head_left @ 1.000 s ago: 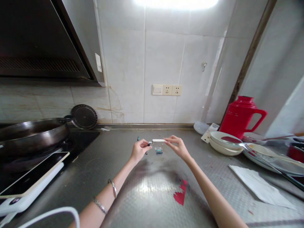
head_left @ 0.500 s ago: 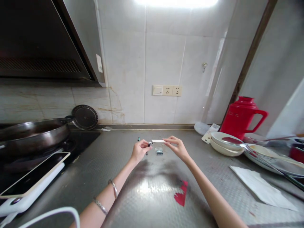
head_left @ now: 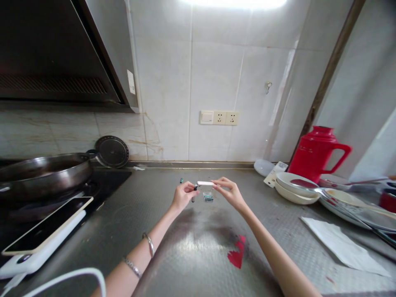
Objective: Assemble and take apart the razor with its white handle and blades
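stretching sideways, white stick [head_left: 204, 183], right fingers [head_left: 220, 182] pinching its right end, left fingers [head_left: 188, 186] pinching black piece [head_left: 195, 187] opposite

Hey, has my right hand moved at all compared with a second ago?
Yes, slightly. The right hand has shifted a little to the left, judged against the wall socket panel.

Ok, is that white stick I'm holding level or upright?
Roughly level: the white stick runs sideways, its right end held by your right hand, its left end beside the dark piece in your left hand.
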Tool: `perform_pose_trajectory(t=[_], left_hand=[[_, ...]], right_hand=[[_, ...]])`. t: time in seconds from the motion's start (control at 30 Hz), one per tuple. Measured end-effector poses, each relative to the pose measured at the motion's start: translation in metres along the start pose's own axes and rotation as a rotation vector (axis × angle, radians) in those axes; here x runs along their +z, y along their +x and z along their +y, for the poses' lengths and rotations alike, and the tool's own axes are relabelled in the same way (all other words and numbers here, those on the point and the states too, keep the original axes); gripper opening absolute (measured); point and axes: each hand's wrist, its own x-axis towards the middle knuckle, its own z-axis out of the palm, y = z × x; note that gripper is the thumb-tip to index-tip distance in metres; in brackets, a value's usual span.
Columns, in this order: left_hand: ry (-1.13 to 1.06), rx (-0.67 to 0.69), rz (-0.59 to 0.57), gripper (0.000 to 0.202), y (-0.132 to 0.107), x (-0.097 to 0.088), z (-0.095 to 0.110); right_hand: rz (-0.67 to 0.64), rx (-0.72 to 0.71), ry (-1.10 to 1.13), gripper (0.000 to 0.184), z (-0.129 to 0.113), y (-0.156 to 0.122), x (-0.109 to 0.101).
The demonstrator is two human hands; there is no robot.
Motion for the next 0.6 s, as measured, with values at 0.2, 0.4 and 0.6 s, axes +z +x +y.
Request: perform_pose_trajectory(t=[0.2,0.4,0.6], left_hand=[[0.02,0.023,-0.023,0.024,0.0,0.0,0.001],[0.009,0.019,-0.032,0.021,0.001,0.001,-0.002],[0.045,0.026,-0.03,0.022,0.001,0.0,-0.006]], right_hand=[[-0.019,0.044,-0.042,0.034,0.011,-0.002,-0.003],[-0.031,-0.019,-0.024,0.032,-0.001,-0.001,0.001],[-0.003,-0.006,-0.073,0.033,0.002,-0.001,-0.002]])
